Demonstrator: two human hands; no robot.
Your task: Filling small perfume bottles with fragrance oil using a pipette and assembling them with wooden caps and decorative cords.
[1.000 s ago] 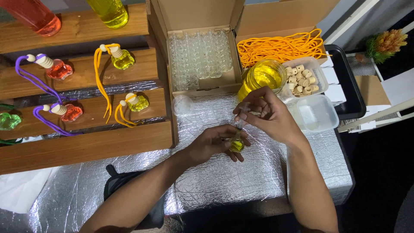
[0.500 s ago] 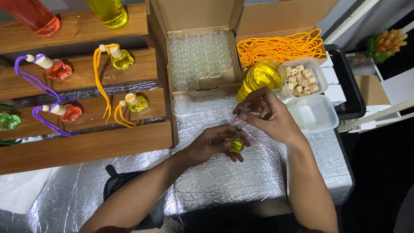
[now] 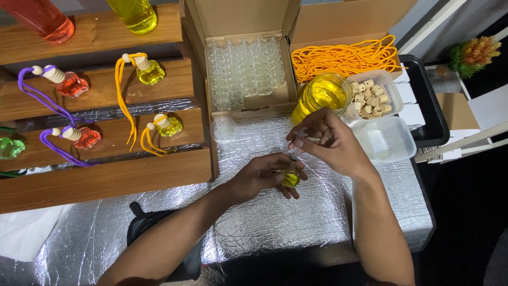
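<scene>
Fingers point(image 3: 272, 172) closed around small yellow bottle point(image 3: 290, 179)

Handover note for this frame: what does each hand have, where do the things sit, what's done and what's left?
Left hand: holds a small bottle with yellow liquid over the foil-covered table.
Right hand: holds a syringe-like dropper at the bottle's mouth.
Yellow liquid jar, tub of wooden caps and orange cords lie behind.
Done: capped, corded bottles on the wooden shelves.
Left: empty bottles in the box.
</scene>
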